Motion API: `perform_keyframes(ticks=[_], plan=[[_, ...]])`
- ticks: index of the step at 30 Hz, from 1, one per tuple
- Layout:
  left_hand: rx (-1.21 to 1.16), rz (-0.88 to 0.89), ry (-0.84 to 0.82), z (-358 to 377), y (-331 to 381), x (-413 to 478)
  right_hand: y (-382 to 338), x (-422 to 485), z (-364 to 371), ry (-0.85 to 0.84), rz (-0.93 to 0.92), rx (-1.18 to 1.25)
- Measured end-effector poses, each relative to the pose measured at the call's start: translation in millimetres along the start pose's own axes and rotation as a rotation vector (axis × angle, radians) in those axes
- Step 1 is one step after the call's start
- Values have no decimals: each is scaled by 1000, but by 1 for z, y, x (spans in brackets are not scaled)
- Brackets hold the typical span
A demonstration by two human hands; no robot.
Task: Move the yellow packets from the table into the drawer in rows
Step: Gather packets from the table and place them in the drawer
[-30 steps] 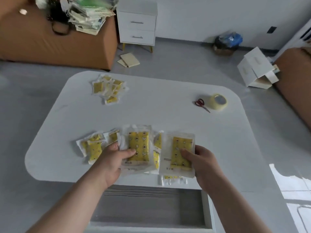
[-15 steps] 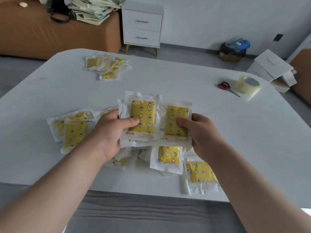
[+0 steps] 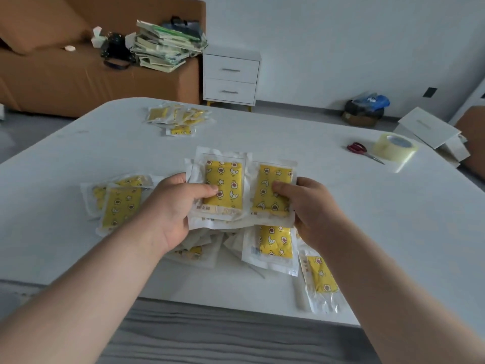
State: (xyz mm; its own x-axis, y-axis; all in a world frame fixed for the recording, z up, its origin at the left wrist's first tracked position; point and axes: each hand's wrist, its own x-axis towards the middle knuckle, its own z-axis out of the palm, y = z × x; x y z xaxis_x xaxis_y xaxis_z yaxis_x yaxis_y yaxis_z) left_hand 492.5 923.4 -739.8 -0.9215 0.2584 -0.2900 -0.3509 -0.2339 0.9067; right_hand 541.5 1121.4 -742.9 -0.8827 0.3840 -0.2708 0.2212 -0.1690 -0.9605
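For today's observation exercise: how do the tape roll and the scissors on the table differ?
The tape roll is pale, translucent and round; the scissors are slim, with red handles and thin metal blades. The tape roll stands taller, while the scissors lie flat. Both rest untouched at the table's far right, side by side.

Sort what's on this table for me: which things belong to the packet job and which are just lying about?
Job:
- packets held in left hand and right hand
- loose packets under the hands
- packets at left
- far packet pile
- drawer at the near table edge

Lying about:
- red scissors
- tape roll
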Motion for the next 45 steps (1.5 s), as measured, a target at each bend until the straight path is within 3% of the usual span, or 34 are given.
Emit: perform_keyframes(ticks=[8,18,31,36,45], plan=[[-23,-31,13,-18,13,-42,-8,-45,-6,-25,9,-7],[2,-125,48,-67,8,-127,3,-131,9,-153,232,-31],[414,-327,88,-107,-38,-176,78,-168,12,-258,453,-171],[515,-425,148,-129,-68,-159,125,-162,23,-219,557,-289],[824,-393,280,-128,-125,-98,188,-114,52,14,616,-304]])
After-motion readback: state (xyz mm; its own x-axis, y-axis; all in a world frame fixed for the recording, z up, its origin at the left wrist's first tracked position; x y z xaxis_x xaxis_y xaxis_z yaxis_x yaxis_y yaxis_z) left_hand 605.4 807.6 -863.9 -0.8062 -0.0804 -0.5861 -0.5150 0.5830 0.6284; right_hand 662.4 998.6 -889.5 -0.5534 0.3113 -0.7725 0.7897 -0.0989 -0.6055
